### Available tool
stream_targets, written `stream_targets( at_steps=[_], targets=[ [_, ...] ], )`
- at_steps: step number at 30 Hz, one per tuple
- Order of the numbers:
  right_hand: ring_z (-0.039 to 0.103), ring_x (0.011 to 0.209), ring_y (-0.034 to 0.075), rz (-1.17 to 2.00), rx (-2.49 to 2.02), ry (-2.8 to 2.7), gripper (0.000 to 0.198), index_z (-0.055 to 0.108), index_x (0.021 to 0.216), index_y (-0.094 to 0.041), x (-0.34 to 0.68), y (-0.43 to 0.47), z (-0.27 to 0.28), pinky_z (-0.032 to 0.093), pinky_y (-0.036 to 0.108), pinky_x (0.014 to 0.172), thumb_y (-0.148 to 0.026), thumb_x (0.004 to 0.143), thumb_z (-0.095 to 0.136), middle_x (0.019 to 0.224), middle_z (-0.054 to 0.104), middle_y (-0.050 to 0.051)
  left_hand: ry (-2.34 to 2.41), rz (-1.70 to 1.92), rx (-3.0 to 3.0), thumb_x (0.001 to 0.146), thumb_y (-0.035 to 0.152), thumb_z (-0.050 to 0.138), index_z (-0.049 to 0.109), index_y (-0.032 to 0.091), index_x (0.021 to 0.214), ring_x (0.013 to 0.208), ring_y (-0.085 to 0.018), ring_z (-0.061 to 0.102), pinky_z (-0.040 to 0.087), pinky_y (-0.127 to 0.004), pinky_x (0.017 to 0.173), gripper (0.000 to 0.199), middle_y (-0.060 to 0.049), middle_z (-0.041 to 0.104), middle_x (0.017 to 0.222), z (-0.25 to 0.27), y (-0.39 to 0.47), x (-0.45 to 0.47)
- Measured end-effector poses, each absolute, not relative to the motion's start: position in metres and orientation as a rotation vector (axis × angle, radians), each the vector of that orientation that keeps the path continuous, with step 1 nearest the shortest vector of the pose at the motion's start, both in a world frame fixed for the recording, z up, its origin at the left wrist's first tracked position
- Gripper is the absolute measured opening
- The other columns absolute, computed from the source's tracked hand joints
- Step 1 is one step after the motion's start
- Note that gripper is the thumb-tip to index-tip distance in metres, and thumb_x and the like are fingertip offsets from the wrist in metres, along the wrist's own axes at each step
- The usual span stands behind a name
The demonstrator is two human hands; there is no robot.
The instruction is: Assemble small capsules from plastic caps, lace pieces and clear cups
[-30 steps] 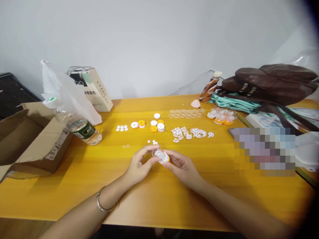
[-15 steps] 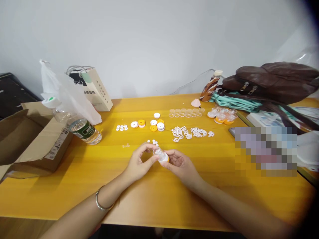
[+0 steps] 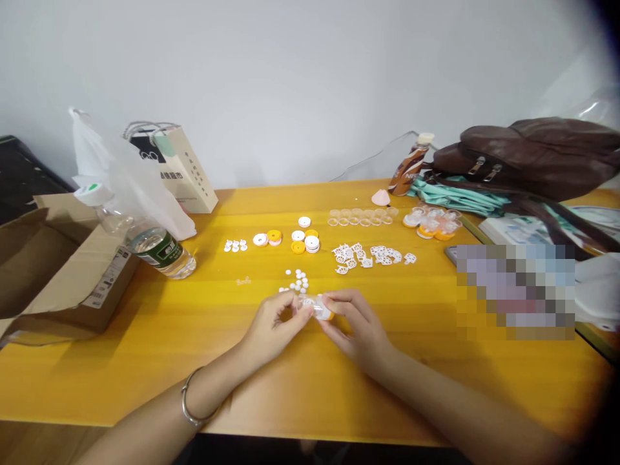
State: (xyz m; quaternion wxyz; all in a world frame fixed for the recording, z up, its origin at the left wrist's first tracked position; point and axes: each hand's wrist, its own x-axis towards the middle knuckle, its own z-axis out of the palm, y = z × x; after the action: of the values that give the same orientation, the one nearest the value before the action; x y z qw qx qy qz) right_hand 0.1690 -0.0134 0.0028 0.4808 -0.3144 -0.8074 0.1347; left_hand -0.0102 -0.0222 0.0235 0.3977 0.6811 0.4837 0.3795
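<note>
Between my two hands is a small clear-domed toy (image 3: pixel 317 308) with a white and orange base, lying roughly sideways above the table. My left hand (image 3: pixel 276 326) is closed on its clear end, thumb in front. The fingers and thumb of my right hand (image 3: pixel 361 330) pinch its base end. What sits inside the clear part is too small to make out. Just beyond the hands lie several small white discs (image 3: pixel 299 283). White and orange round bases (image 3: pixel 305 242) stand farther back, and white openwork plastic pieces (image 3: pixel 349 254) are scattered to their right.
Clear cups (image 3: pixel 363 217) stand in rows at the back, beside a group of domed toys (image 3: pixel 434 223). A water bottle (image 3: pixel 162 248) and an open cardboard box (image 3: pixel 72 271) are on the left. A brown bag (image 3: pixel 527 158) and a drink bottle (image 3: pixel 411 166) stand at the right back.
The domed toy has turned from a slant to nearly level. My right fingers have shifted onto the top of its base. More of the small white discs now show past my hands.
</note>
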Motion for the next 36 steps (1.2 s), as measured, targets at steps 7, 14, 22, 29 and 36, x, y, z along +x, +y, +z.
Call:
stream_targets(
  at_steps=[7,14,22,29,36],
  targets=[
    [0.058,0.072,0.014,1.302,-0.798,-1.643,0.018,0.059,0.088,-0.020,0.165,-0.009,0.009,0.046,0.028,0.068,-0.026,0.072,0.065,0.078,0.062,0.002,1.054,0.739,2.014,0.088,0.035,0.042,0.049,0.016,0.082,0.072,-0.013,0.044,0.038,-0.024,0.067,0.021,-0.002,0.048,0.079,0.039,-0.018,-0.026],
    [0.055,0.068,0.010,1.901,-0.738,-1.132,0.022,0.063,0.084,-0.018,0.159,-0.009,0.005,0.043,0.024,0.067,-0.034,0.070,0.069,0.076,0.062,0.001,0.917,0.840,1.956,0.087,0.036,0.046,0.041,0.021,0.127,0.099,-0.019,0.044,0.035,-0.034,0.090,0.044,-0.008,0.046,0.108,0.038,-0.014,-0.030],
    [0.056,0.069,0.009,1.938,-0.739,-1.089,0.018,0.065,0.085,-0.019,0.157,-0.012,0.007,0.043,0.023,0.069,-0.031,0.071,0.069,0.079,0.064,0.000,0.747,1.074,1.538,0.084,0.030,0.054,0.044,0.023,0.125,0.089,-0.016,0.050,0.039,-0.031,0.082,0.044,-0.006,0.053,0.097,0.030,-0.011,-0.022],
    [0.057,0.075,0.011,1.766,-0.763,-1.202,0.019,0.063,0.085,-0.020,0.155,-0.014,0.008,0.044,0.026,0.074,-0.027,0.069,0.070,0.082,0.065,-0.001,0.872,1.198,1.564,0.077,0.022,0.064,0.053,0.016,0.096,0.085,-0.015,0.054,0.041,-0.028,0.080,0.022,-0.006,0.056,0.092,0.024,-0.015,-0.020],
    [0.058,0.074,0.011,1.800,-0.795,-1.130,0.017,0.065,0.085,-0.020,0.155,-0.017,0.007,0.045,0.026,0.074,-0.028,0.070,0.070,0.081,0.066,0.000,0.777,1.181,1.457,0.079,0.021,0.061,0.056,0.017,0.099,0.090,-0.016,0.057,0.044,-0.029,0.082,0.021,-0.008,0.061,0.098,0.025,-0.016,-0.018]
  ],
)
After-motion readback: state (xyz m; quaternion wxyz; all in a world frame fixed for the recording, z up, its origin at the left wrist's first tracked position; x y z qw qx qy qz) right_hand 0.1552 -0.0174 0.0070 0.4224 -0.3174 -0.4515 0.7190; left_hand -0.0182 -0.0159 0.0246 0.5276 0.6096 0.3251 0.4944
